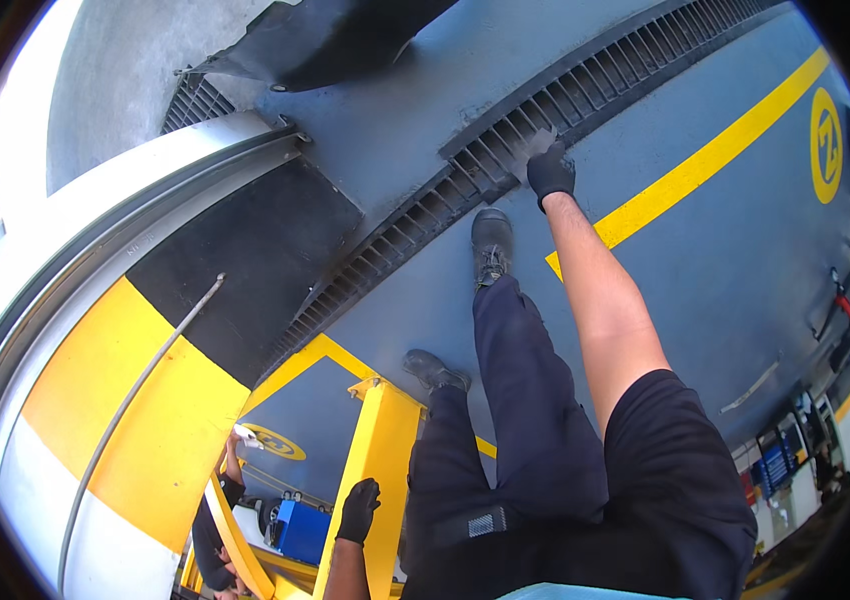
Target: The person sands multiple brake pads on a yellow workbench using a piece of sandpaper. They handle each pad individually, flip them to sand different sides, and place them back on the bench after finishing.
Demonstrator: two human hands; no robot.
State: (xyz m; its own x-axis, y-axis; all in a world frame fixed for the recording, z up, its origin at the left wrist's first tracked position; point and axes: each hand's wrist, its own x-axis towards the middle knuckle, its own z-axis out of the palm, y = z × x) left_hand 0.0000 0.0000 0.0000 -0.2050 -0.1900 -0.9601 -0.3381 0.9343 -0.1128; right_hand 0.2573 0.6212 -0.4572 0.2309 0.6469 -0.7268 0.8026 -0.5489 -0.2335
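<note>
My right hand (551, 174), in a black glove, is stretched out ahead over the floor. Its fingers are closed on a thin pale grey piece (537, 146), blurred, whose kind I cannot make out. Low in the view, my left hand (357, 511), also black-gloved, is curled closed in front of a yellow steel post (381, 440). Nothing sticks out of it, and I cannot tell whether it touches the post. My dark work shoes (492, 245) stand on the grey-blue floor beside a black drain grating (505, 150).
A large dark curved panel (330, 45) is at the top. On the left, a wall painted black, yellow and white (105, 380) carries a thin grey pipe (135, 400). Another person's arm (234, 470) shows behind the post, near a blue box (303, 530). Yellow lines (705, 175) mark the floor.
</note>
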